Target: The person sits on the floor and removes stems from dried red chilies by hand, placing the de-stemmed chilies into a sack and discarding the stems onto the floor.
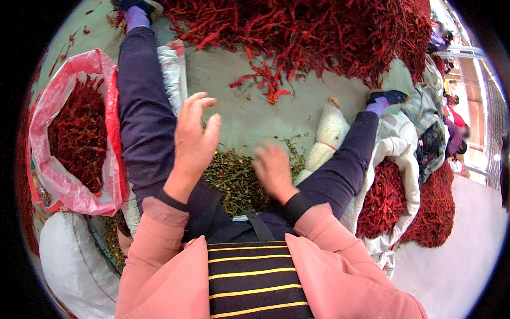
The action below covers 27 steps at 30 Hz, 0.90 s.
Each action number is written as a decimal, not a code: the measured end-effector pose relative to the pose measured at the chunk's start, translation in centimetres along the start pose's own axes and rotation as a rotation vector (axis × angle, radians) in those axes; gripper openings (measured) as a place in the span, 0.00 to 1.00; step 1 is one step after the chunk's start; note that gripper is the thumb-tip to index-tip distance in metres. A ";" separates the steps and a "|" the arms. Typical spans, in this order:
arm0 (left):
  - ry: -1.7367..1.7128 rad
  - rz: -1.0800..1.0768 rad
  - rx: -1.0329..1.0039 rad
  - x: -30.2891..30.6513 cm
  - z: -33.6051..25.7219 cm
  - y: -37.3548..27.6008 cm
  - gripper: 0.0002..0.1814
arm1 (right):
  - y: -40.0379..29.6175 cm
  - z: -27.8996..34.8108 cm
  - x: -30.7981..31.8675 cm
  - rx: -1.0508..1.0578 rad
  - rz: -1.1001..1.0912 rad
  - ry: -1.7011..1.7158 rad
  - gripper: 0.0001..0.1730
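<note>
My left hand (195, 139) is raised over my left thigh, fingers apart, with nothing in it. Blurred by motion, my right hand (273, 167) hovers over the right part of a heap of green-brown stems (235, 179) between my thighs; its fingers look bent and no object shows in them. Beyond both hands, a few dried red chili peppers (273, 81) lie on the grey-green floor (223, 79), at the near edge of a large pile of dried red chilies (299, 32).
To the left stand a pink-lined sack (71, 63) of chilies and a full white sack (71, 255). On the right, a white sack (410, 175) holds more chilies beside my leg, near a rolled white sack (328, 127). Several people sit at the far right.
</note>
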<state>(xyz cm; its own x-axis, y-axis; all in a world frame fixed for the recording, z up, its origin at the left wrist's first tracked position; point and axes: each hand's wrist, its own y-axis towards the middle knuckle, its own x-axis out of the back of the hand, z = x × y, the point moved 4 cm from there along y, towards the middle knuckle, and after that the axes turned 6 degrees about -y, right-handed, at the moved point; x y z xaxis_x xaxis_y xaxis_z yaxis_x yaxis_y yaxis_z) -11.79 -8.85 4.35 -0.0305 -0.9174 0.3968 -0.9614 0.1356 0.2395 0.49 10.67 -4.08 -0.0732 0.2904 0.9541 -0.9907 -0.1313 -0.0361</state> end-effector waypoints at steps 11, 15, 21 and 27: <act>-0.140 0.118 0.363 -5.9 7.7 -0.9 0.11 | -1.4 0.1 0.2 -0.301 0.153 0.184 0.23; -0.182 0.187 0.338 -7.1 7.5 -1.0 0.11 | 6.0 -5.4 0.2 -0.366 -0.201 0.059 0.14; -0.148 0.196 0.411 -7.8 8.3 -0.8 0.09 | 14.0 -8.6 0.0 -0.434 -0.170 -0.164 0.12; -0.349 0.420 0.551 -9.2 8.1 -1.5 0.12 | 9.7 -3.1 2.0 -0.314 -0.234 -0.004 0.08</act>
<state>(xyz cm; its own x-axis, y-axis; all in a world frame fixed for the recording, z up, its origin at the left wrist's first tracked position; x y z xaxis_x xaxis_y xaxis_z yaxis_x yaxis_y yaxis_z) -12.23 -3.67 -6.80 -0.4186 -0.9076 0.0327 -0.8447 0.3758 -0.3811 -9.66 12.91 -3.40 0.1587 0.2747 0.9483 -0.9675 0.2348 0.0940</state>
